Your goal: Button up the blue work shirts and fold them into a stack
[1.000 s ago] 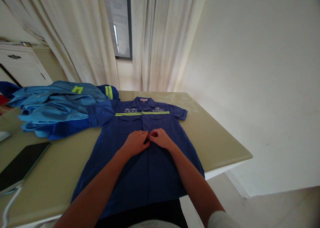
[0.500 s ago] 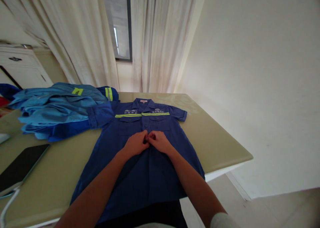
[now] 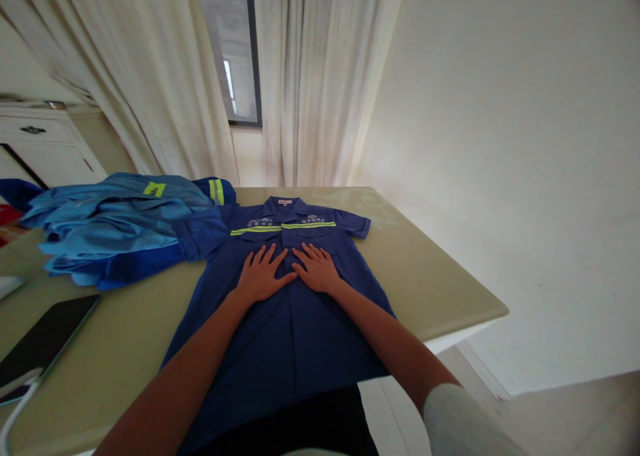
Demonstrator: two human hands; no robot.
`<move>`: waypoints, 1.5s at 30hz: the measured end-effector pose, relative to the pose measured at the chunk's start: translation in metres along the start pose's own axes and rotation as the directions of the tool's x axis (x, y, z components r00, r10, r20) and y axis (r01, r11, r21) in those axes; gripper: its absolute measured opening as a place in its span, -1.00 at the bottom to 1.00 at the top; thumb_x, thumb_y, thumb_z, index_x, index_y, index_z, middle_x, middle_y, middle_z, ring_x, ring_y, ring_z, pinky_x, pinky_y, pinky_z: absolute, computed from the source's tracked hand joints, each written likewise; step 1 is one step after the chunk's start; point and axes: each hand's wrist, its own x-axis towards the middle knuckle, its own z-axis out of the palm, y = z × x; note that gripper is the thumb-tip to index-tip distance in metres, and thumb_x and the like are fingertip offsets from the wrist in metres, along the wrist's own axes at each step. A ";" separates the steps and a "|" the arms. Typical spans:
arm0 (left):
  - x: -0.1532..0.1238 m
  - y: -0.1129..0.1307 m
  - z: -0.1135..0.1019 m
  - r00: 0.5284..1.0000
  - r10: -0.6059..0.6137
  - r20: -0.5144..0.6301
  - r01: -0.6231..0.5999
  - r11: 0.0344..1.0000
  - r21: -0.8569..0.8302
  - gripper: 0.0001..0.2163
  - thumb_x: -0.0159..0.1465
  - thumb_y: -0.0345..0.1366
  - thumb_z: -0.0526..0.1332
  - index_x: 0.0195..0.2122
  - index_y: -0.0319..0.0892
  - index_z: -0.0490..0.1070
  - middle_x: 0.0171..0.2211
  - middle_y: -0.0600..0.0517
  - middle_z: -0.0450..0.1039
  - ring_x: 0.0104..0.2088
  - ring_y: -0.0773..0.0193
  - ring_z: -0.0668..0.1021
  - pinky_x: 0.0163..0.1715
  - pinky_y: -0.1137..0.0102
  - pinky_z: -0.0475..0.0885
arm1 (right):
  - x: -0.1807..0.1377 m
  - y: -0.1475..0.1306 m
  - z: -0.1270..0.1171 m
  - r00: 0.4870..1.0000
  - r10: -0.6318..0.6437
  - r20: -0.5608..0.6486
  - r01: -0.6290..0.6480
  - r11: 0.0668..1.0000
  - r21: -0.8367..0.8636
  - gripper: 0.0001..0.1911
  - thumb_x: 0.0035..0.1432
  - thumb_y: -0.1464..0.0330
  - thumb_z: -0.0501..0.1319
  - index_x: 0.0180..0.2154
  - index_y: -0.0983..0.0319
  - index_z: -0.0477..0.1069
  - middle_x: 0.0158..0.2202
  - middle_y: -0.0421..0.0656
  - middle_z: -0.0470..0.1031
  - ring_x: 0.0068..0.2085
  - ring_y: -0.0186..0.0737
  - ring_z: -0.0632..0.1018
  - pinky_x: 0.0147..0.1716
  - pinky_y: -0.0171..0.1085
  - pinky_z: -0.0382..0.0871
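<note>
A dark blue short-sleeved work shirt [image 3: 295, 336] with a yellow reflective chest stripe lies face up on the beige table [image 3: 440, 276], collar away from me. My left hand [image 3: 261, 275] rests flat on the shirt's chest left of the button placket, fingers spread. My right hand [image 3: 315, 268] lies flat just right of the placket, fingers stretched out too. Both palms press on the cloth and hold nothing. The shirt's hem hangs over the near table edge.
A heap of light blue work clothes [image 3: 115, 226] with reflective patches sits at the left of the table, over the shirt's left sleeve. A dark tablet [image 3: 43, 343] with a white cable lies near the left front. Curtains, a window and a white cabinet [image 3: 40, 143] stand behind.
Both hands were pinched together at the placket in the middle of the shirt. They have let go, opened and now lie flat a little higher on the chest.
</note>
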 end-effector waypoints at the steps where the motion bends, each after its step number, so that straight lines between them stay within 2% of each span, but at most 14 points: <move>1: 0.009 -0.003 0.000 1.000 -0.003 0.005 0.003 1.000 0.004 -0.21 0.30 0.38 -0.04 0.46 0.09 0.11 0.51 -0.12 -0.04 0.47 -0.22 0.04 0.37 -0.17 -0.12 | 0.009 0.004 0.000 1.000 -0.005 0.008 0.005 1.000 -0.002 -0.42 0.48 0.02 -0.01 0.41 0.00 0.18 0.48 -0.09 0.08 0.47 0.02 0.11 0.42 0.09 -0.09; 5: 0.046 -0.013 -0.002 0.999 -0.040 0.036 0.040 0.999 -0.006 -0.22 0.30 0.35 0.00 0.46 0.09 0.11 0.51 -0.11 -0.03 0.47 -0.22 0.05 0.38 -0.18 -0.12 | 0.050 0.021 -0.001 1.000 -0.006 0.025 0.006 1.000 -0.009 -0.42 0.48 0.01 -0.02 0.41 -0.01 0.19 0.48 -0.11 0.09 0.47 0.01 0.13 0.42 0.09 -0.10; 8: 0.064 -0.015 -0.004 0.998 -0.058 -0.031 0.057 0.997 -0.044 -0.38 0.40 0.21 -0.03 0.38 0.03 0.26 0.45 -0.11 0.14 0.43 -0.15 0.16 0.38 -0.12 -0.04 | 0.073 0.029 -0.002 1.000 0.006 -0.003 -0.006 1.000 0.011 -0.44 0.49 0.01 -0.03 0.37 0.05 0.24 0.44 -0.07 0.18 0.43 -0.02 0.20 0.40 0.04 -0.04; 12: 0.061 -0.014 -0.009 0.978 -0.013 -0.209 0.000 0.998 -0.063 -0.66 0.43 -0.19 0.00 0.04 -0.09 0.52 0.16 -0.12 0.47 0.19 -0.01 0.44 0.23 0.11 0.28 | 0.077 0.028 -0.008 0.976 0.021 -0.217 -0.011 0.999 0.044 -0.51 0.51 0.12 -0.02 0.24 0.24 0.37 0.25 0.04 0.41 0.26 -0.03 0.37 0.27 -0.09 0.16; 15: 0.051 -0.016 -0.012 0.974 0.111 -0.197 -0.127 0.990 -0.068 -0.70 0.33 -0.38 0.05 -0.10 -0.09 0.57 -0.03 -0.09 0.54 0.04 0.03 0.49 0.15 0.18 0.35 | 0.063 0.018 -0.015 0.956 -0.054 -0.289 0.065 0.998 0.026 -0.65 0.50 0.20 0.02 0.05 0.25 0.46 0.05 0.02 0.51 0.12 -0.06 0.43 0.17 -0.15 0.21; 19: 0.050 -0.020 -0.014 0.958 0.244 -0.147 -0.261 0.960 -0.102 -0.65 0.33 -0.42 0.03 -0.03 -0.07 0.58 -0.02 -0.07 0.54 0.02 0.06 0.48 0.15 0.20 0.35 | 0.036 0.000 -0.021 0.989 -0.078 -0.123 0.089 0.992 0.086 -0.75 0.41 0.16 0.17 -0.13 0.20 0.47 -0.15 -0.10 0.53 -0.15 -0.18 0.51 -0.10 -0.25 0.32; 24: 0.053 -0.008 -0.012 0.984 0.159 -0.081 -0.161 0.987 -0.011 -0.59 0.39 -0.45 -0.04 0.09 -0.06 0.54 0.08 -0.07 0.51 0.06 0.10 0.50 0.11 0.23 0.39 | 0.004 -0.021 -0.029 0.977 -0.122 0.173 0.112 0.991 0.067 -0.49 0.10 -0.11 0.38 -0.27 0.20 0.48 -0.21 -0.05 0.56 -0.22 -0.09 0.56 -0.24 -0.23 0.37; 27: 0.041 0.006 -0.003 0.997 0.078 -0.029 -0.077 0.997 0.032 -0.55 0.34 -0.52 -0.02 0.13 -0.09 0.50 0.18 -0.12 0.48 0.13 0.06 0.50 0.10 0.19 0.43 | -0.003 -0.030 -0.037 0.976 -0.083 0.202 0.092 0.995 -0.036 -0.64 0.17 0.06 0.34 -0.23 0.23 0.53 -0.17 0.07 0.60 -0.19 0.02 0.61 -0.24 -0.18 0.40; 30: 0.022 0.011 0.005 0.993 0.110 -0.042 -0.111 0.993 -0.041 -0.52 0.32 -0.52 0.01 0.23 -0.18 0.41 0.30 -0.19 0.36 0.26 0.02 0.42 0.26 0.08 0.32 | -0.003 -0.028 -0.043 0.977 -0.040 0.207 0.051 0.997 -0.051 -0.78 0.16 0.23 0.29 -0.24 0.25 0.57 -0.21 0.08 0.62 -0.22 0.04 0.63 -0.26 -0.17 0.40; 32: 0.011 0.008 0.003 0.985 0.122 -0.122 -0.140 0.979 -0.147 -0.58 0.37 -0.44 0.01 0.20 -0.21 0.44 0.30 -0.20 0.36 0.28 0.02 0.42 0.31 0.05 0.27 | 0.001 -0.018 -0.046 0.974 -0.030 0.223 0.021 0.999 0.043 -0.82 0.14 0.27 0.28 -0.28 0.24 0.58 -0.28 0.00 0.63 -0.25 -0.04 0.62 -0.27 -0.23 0.38; 35: 0.001 0.004 -0.011 0.969 0.152 -0.194 -0.207 0.928 -0.310 -0.71 0.39 -0.30 0.06 -0.04 -0.15 0.56 0.10 -0.14 0.52 0.12 0.07 0.53 0.23 0.11 0.36 | 0.010 0.005 -0.048 0.963 -0.052 0.265 -0.021 0.963 0.267 -0.84 0.15 0.32 0.26 -0.30 0.25 0.57 -0.38 -0.13 0.60 -0.34 -0.22 0.58 -0.33 -0.34 0.33; 40: -0.005 0.015 -0.028 0.938 0.347 -0.025 -0.323 0.841 -0.434 -0.79 0.31 -0.16 0.27 -0.11 -0.11 0.59 -0.11 -0.05 0.54 -0.12 0.14 0.57 -0.05 0.26 0.46 | 0.015 0.029 -0.049 0.945 -0.123 0.302 -0.085 0.800 0.594 -0.84 0.14 0.35 0.25 -0.29 0.30 0.54 -0.38 -0.19 0.58 -0.40 -0.34 0.51 -0.40 -0.40 0.30; 43: -0.008 0.027 -0.023 0.929 0.370 -0.003 -0.338 0.844 -0.416 -0.78 0.29 -0.12 0.33 -0.11 -0.09 0.59 -0.10 -0.04 0.52 -0.06 0.11 0.55 -0.03 0.27 0.43 | 0.011 0.030 -0.054 0.871 -0.183 0.456 -0.197 0.721 0.665 -0.79 0.04 0.30 0.35 -0.29 0.29 0.51 -0.43 -0.21 0.57 -0.47 -0.34 0.50 -0.46 -0.40 0.30; 45: -0.010 0.035 -0.019 0.935 0.355 0.015 -0.321 0.862 -0.392 -0.83 0.31 -0.16 0.31 -0.15 -0.09 0.59 -0.12 -0.03 0.51 -0.07 0.11 0.55 -0.05 0.27 0.42 | 0.009 0.030 -0.057 0.824 -0.214 0.525 -0.200 0.757 0.622 -0.82 -0.03 0.33 0.37 -0.35 0.29 0.50 -0.49 -0.24 0.54 -0.49 -0.33 0.51 -0.48 -0.40 0.29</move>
